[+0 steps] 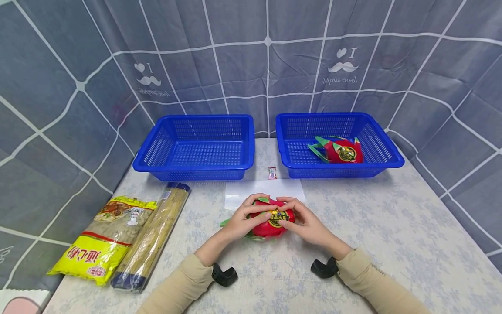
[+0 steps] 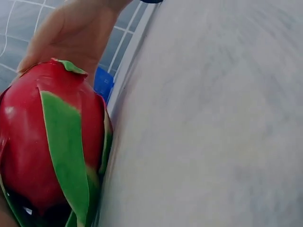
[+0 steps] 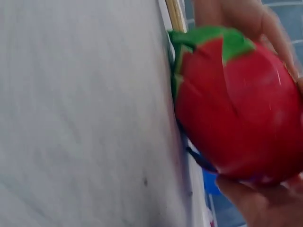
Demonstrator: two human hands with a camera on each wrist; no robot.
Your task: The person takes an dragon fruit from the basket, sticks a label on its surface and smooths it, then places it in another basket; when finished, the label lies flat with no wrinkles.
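A red dragon fruit (image 1: 266, 230) with green-tipped scales is at the middle of the table, a round dark and gold label facing up. My left hand (image 1: 242, 221) grips it from the left, fingers bent over its top. From the other side my right hand (image 1: 310, 223) holds it, thumb and fingers at the label's edges. In the left wrist view, long green scales run along the dragon fruit (image 2: 23, 132). Its red skin fills much of the right wrist view, where the dragon fruit (image 3: 241, 109) looks slightly blurred. The fingers partly cover the label.
Behind stand two blue baskets: the left basket (image 1: 194, 168) is bare inside, while the right basket (image 1: 337, 171) holds another dragon fruit (image 1: 343, 150). A small wrapped candy (image 1: 272, 173) and a white sheet (image 1: 243, 192) lie between. At left are a yellow food bag (image 1: 106, 237) and packaged noodles (image 1: 154, 235).
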